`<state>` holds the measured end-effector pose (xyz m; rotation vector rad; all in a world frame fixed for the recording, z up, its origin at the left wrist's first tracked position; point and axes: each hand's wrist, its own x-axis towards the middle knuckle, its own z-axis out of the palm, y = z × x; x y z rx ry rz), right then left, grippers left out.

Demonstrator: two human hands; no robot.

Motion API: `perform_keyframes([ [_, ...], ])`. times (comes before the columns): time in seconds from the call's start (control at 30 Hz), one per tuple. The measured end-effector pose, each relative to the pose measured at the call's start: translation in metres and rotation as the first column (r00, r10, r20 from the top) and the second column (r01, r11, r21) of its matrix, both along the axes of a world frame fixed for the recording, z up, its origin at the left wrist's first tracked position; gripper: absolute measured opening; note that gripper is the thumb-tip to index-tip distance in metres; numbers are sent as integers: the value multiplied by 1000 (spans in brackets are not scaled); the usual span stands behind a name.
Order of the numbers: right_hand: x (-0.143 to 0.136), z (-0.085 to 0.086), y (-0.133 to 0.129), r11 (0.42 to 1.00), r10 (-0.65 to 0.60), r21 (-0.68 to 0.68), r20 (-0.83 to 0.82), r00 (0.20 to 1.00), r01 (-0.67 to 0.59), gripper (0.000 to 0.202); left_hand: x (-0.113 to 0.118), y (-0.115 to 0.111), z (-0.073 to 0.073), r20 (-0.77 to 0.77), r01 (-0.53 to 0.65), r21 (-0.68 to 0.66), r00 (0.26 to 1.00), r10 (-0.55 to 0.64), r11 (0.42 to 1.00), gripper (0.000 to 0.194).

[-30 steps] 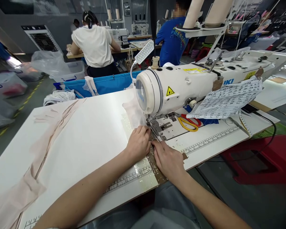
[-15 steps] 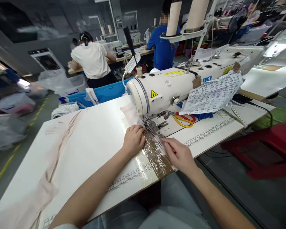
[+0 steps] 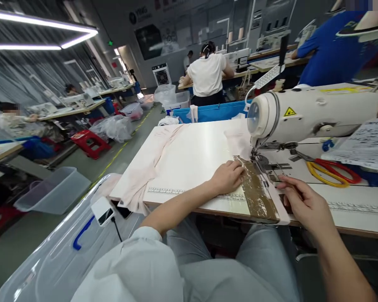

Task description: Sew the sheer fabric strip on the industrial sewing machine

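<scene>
My left hand (image 3: 229, 177) lies palm down on the table, fingertips at the left edge of a brown taped strip (image 3: 258, 193); it is open and pressing flat. My right hand (image 3: 304, 205) is right of a narrow pale pink fabric strip (image 3: 279, 204), its thumb and index finger drawn together near the strip's edge. What they pinch, if anything, is too small to make out. From the needle area of the white sewing machine (image 3: 302, 111), the strip runs down to the table's front edge. More pale fabric (image 3: 237, 141) lies behind the needle.
Yellow-and-red scissors (image 3: 329, 174) and a written paper sheet (image 3: 365, 144) are on the right. Crumpled pink fabric (image 3: 138, 186) hangs over the table's left end. A clear plastic bin (image 3: 53, 191) stands on the floor. A person in white (image 3: 206, 73) and one in blue (image 3: 330, 50) work beyond.
The view has swung left, so the machine appears farther right. My right hand has shifted slightly off the fabric strip toward its right edge. My left hand stays beside the tape.
</scene>
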<state>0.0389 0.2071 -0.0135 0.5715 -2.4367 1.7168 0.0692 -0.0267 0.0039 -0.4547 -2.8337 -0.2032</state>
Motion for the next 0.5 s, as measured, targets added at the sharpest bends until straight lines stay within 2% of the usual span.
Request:
perform_keyframes([
  [0.13,3,5,0,1000,4,19,56,998,-5,48,49,-23,4,-4,-15,125,1000,16,992,41],
  [0.2,4,6,1,1000,5,18,74,997,-6,51,79,-48,11,10,-126,155,992,126,980,41],
  [0.23,4,7,1,1000,4,20,81,997,-6,51,95,-64,16,26,-232,143,973,230,962,40],
  [0.27,4,7,2,1000,-1,26,81,997,-1,51,112,-80,22,37,-377,106,926,375,920,38],
  [0.37,2,6,3,996,-1,85,60,998,-4,42,161,-131,39,-10,-620,64,783,622,782,35],
  [0.43,0,3,4,991,1,135,50,999,-8,35,185,-158,46,-27,-730,26,683,730,683,37],
  [0.5,-2,-2,4,982,-21,186,-32,999,26,31,198,-175,47,-6,-781,-14,624,781,624,39],
])
